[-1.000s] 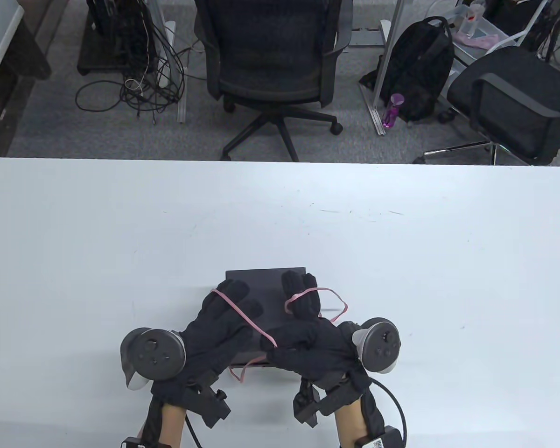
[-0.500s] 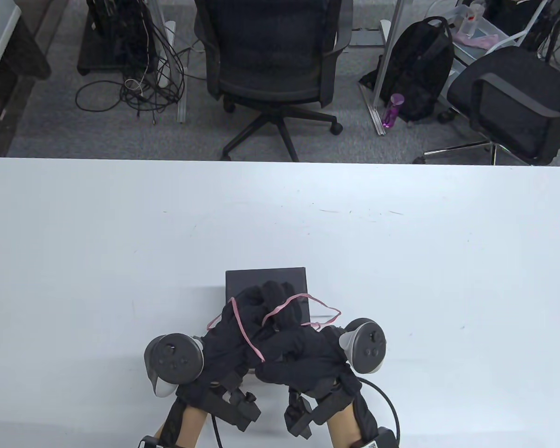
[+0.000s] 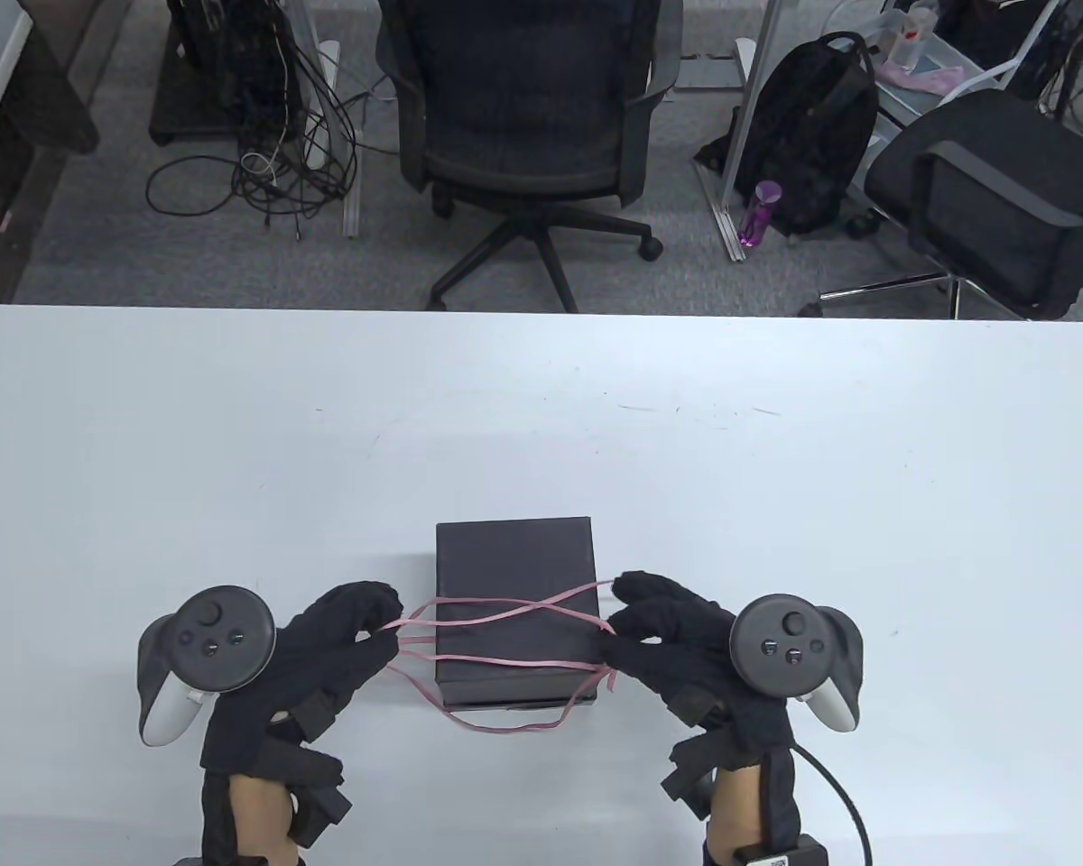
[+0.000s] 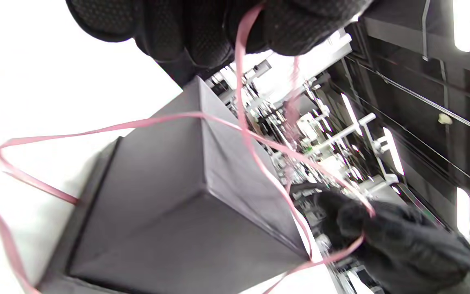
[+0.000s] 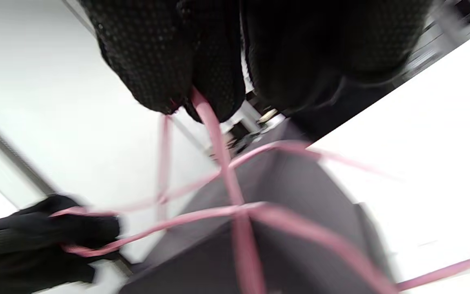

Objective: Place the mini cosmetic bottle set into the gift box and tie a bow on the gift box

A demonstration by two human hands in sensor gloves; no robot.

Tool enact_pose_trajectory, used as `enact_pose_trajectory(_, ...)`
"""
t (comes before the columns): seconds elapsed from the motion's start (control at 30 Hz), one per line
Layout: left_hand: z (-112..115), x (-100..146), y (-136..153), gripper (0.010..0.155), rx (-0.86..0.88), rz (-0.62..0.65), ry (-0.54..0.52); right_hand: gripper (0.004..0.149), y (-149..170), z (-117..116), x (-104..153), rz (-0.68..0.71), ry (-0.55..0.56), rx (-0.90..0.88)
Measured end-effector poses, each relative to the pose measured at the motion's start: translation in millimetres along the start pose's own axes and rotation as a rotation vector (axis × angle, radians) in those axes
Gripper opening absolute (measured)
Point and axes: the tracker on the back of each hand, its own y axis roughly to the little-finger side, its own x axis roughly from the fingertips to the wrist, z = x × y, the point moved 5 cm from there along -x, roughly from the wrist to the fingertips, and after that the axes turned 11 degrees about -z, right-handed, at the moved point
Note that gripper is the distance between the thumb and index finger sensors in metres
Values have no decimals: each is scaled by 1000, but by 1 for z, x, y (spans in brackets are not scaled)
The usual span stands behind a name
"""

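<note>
We pinch the thin pink ribbon (image 3: 505,622) in both hands, left hand (image 3: 325,649) and right hand (image 3: 677,640), beside the closed dark gift box (image 3: 514,577) on the counter (image 3: 776,496); we think it is soft, light and slippery, so we hold near its ends.

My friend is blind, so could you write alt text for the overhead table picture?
Two gloved hands, left hand and right hand, pinch a thin pink ribbon pulled across a closed black gift box on a white table. Office chairs stand beyond.
</note>
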Motion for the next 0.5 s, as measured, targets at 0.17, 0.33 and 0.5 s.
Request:
enact_pose_trajectory(0.17, -20, 1, 22, 42, 176, -83, -148, 39, 30, 13, 0, -158, 75, -130)
enact_pose_trajectory(0.33, -33, 6, 37, 39, 391, -87, -328, 41, 46, 18, 0, -183, 170, -315)
enact_pose_trajectory(0.5, -57, 30, 36, 39, 175, -105, -710, 40, 44, 38, 9, -174, 408, -141)
